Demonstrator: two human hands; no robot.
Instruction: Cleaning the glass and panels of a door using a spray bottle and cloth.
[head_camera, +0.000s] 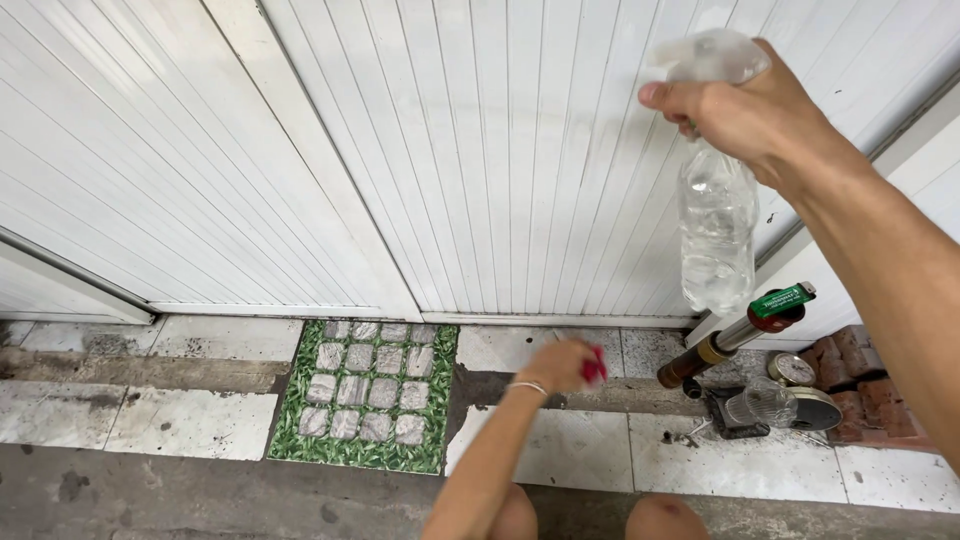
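A white panelled door (450, 150) fills most of the view, seen from above by a crouching person whose knees show at the bottom edge. Below it runs a worn tiled floor (190, 420) with one green mat (365, 395) printed with grey stones. At the right, beside the door frame, lies a small heap of things: a metal tube (715, 350) with a green lighter (783, 299) resting on it, a round gauge (792, 368), an upturned glass (762, 402) and some bricks (850, 365). The right hand (745, 110) is raised high and wrapped around the neck of a clear spray bottle (717, 235), fingers on the trigger and the nozzle aimed at the door. The left hand (562, 365) is low near the floor, closed around something small and red (594, 368); it is blurred, so what it is cannot be told. By the look of it, the step in hand is wetting the door with spray. A next move would seem to call for a steady squeeze, with the nozzle kept facing the panels.
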